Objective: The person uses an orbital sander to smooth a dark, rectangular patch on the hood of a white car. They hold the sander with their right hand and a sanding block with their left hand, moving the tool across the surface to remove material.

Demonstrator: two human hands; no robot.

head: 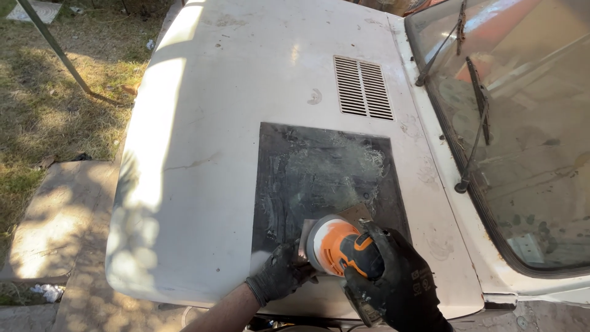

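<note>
Right grip [393,270], black-gloved, is clamped on one orange sander [341,246] at the near edge of the dark sanded patch [326,175]. Left grip [279,273], gloved, presses fingers together on the white hood [209,147] just beside it. Beyond the patch: one vent grille [362,87], two wipers [476,123], broad bare hood.

Two black-gloved hands work a white car hood [203,154]: the right hand [396,276] grips an orange-and-black orbital sander [338,246] on a dark sanded rectangular patch [326,172], the left hand [279,273] resting beside it.
</note>
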